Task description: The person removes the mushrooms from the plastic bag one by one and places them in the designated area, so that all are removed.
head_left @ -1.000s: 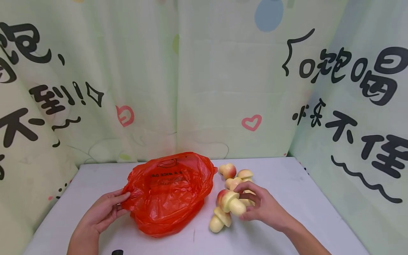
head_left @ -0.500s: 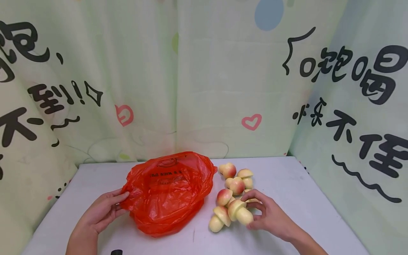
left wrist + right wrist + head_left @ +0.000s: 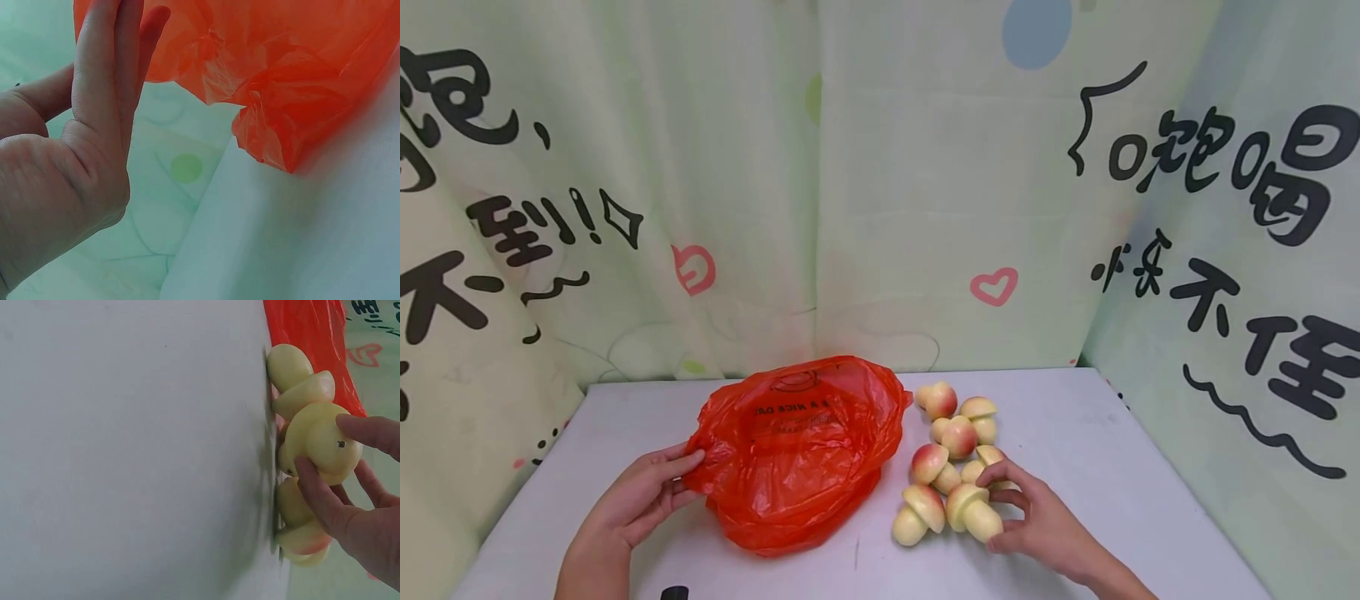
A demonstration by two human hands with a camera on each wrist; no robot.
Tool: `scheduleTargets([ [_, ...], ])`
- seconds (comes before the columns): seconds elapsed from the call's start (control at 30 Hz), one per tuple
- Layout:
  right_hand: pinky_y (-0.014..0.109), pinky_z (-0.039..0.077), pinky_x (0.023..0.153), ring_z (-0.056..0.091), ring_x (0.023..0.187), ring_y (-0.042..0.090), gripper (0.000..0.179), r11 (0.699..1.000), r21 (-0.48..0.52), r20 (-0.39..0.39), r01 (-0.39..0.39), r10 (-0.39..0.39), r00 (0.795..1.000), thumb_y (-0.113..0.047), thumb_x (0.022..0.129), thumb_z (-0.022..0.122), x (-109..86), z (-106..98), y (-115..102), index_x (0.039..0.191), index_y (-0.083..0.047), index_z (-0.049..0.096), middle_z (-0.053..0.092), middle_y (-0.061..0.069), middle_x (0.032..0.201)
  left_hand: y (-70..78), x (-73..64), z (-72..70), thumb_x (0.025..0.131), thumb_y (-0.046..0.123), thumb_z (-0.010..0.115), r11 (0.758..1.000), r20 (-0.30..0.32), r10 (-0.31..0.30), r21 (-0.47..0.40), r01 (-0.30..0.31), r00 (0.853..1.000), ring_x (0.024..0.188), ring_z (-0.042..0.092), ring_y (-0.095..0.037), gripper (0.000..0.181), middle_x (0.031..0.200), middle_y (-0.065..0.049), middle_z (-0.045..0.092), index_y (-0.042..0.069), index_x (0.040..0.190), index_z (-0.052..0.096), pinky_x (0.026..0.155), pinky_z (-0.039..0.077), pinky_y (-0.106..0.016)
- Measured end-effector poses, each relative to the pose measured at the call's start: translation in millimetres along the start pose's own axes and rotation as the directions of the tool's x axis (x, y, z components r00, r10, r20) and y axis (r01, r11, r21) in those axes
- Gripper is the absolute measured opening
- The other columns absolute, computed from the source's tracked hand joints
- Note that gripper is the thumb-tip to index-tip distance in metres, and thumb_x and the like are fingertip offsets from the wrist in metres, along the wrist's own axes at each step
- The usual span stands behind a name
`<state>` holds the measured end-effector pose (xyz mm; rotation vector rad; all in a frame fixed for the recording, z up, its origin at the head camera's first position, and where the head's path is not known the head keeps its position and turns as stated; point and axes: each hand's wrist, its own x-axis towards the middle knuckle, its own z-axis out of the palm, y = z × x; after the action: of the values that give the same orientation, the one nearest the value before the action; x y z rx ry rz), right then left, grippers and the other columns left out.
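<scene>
A red plastic bag [image 3: 805,467] lies with its mouth spread wide on the left half of the table. My left hand [image 3: 643,496] pinches its left rim between thumb and fingers; the left wrist view shows crinkled red film [image 3: 269,137] beside the hand. Right of the bag is a cluster of model mushrooms [image 3: 958,437], cream with reddish caps. Thumb and fingers of my right hand [image 3: 1037,521] hold the front right mushroom [image 3: 973,510], its stem pointing toward me. In the right wrist view the fingertips sit on the pale held mushroom [image 3: 322,447], low beside the others.
The white table [image 3: 1075,467] ends at a printed curtain [image 3: 887,208] behind and on both sides. A small black object [image 3: 674,592] shows at the front edge of the view. Another mushroom [image 3: 918,515] lies just left of the held one.
My right hand has carried the mushroom right and down, from above the cluster to the spot beside the front left mushroom. My left hand keeps its place on the bag.
</scene>
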<state>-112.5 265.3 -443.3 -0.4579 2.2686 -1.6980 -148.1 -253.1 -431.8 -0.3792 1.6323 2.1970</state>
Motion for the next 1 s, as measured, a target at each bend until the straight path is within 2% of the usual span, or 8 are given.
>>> scheduleTargets([
  [0.3,0.033,0.063,0.087,0.063,0.118,0.012,0.066,1.0,-0.023,-0.005,0.003,-0.003,1.0,0.007,0.072,0.084,-1.0,2.2,9.8,0.129,-0.001,0.053,0.044,0.025,0.141,-0.7,0.2,0.3,0.104,0.022,0.066,1.0,0.001,0.002,-0.005,-0.002,1.0,0.102,0.075,-0.016,0.057,0.113,0.004,0.074,0.009,0.156,0.047,0.093,0.062,-0.034],
  [0.57,0.024,0.059,0.095,0.064,0.119,0.007,0.066,0.991,-0.126,-0.05,0.036,-0.043,0.998,0.005,0.07,0.086,-2.8,6.1,12.1,0.127,-0.005,0.054,0.051,0.021,0.135,-0.4,0.6,0.4,0.104,0.022,0.065,1.0,0.012,0.008,0.001,-0.008,1.0,0.101,0.075,-0.016,0.058,0.113,0.004,0.075,0.007,0.157,0.045,0.093,0.062,-0.033],
  [0.77,0.023,0.06,0.093,0.066,0.119,0.013,0.065,0.967,-0.243,-0.086,0.075,-0.099,0.991,0.0,0.072,0.088,-5.0,8.9,13.0,0.127,-0.009,0.054,0.055,0.017,0.133,-0.1,0.8,0.6,0.104,0.022,0.065,1.0,0.009,0.011,0.003,-0.011,1.0,0.101,0.075,-0.016,0.061,0.113,0.004,0.074,0.006,0.158,0.042,0.093,0.062,-0.033],
  [0.87,0.023,0.06,0.093,0.067,0.119,0.015,0.065,0.96,-0.275,-0.103,0.059,-0.091,0.991,-0.001,0.074,0.088,-6.0,8.5,14.1,0.128,-0.01,0.053,0.056,0.016,0.133,0.0,0.9,0.9,0.104,0.022,0.066,1.0,0.011,0.009,0.001,-0.009,1.0,0.101,0.075,-0.016,0.061,0.113,0.004,0.075,0.006,0.158,0.042,0.093,0.062,-0.033],
  [1.0,0.024,0.06,0.093,0.067,0.121,0.016,0.065,0.96,-0.28,-0.12,0.004,-0.039,0.992,-0.002,0.075,0.088,-7.3,8.1,14.7,0.129,-0.011,0.052,0.057,0.015,0.134,0.3,1.2,1.0,0.104,0.022,0.066,1.0,0.012,0.007,0.002,-0.007,1.0,0.1,0.075,-0.015,0.062,0.112,0.003,0.075,0.006,0.159,0.041,0.092,0.062,-0.032],
])
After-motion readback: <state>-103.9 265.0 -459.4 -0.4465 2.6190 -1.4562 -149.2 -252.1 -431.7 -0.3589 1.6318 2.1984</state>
